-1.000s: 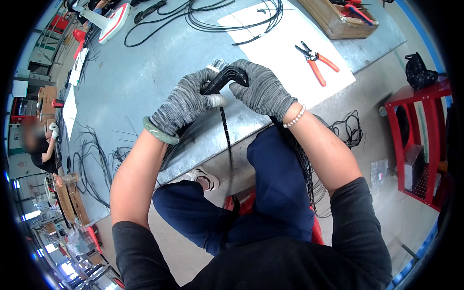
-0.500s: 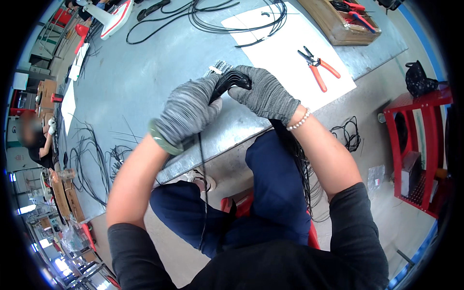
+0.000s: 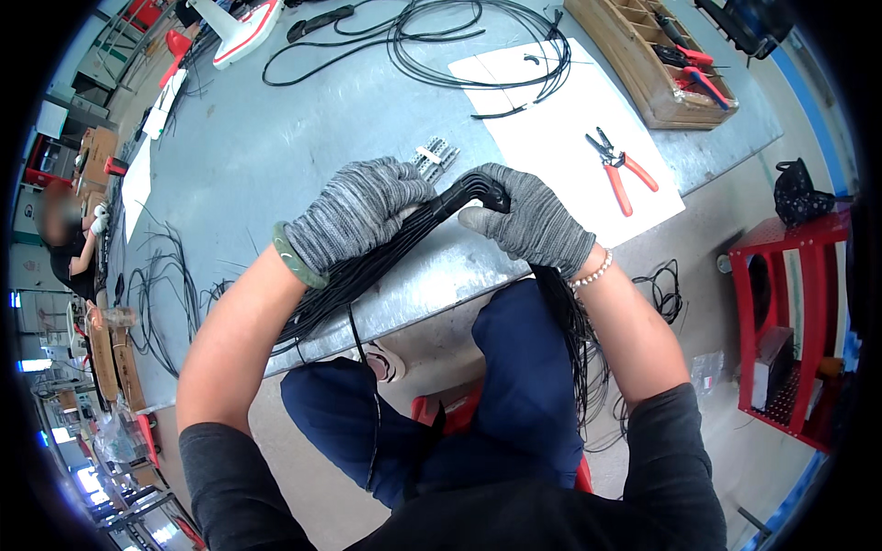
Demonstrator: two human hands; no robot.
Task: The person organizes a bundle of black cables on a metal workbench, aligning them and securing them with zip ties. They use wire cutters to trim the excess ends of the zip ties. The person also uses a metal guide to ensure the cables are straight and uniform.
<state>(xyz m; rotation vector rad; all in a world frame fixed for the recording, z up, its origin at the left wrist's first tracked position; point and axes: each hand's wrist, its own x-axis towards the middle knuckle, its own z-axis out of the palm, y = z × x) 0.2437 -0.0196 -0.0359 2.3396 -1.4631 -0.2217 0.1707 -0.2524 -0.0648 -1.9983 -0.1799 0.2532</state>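
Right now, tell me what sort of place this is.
Probably a workshop or factory floor for cable work: a bundle of black cables, red-handled pliers and a wooden tool box suggest it.

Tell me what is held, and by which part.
A black cable bundle: the right hand grips it at the bend; the left hand is at the straighter stretch beside that, whether closed around it cannot be told.
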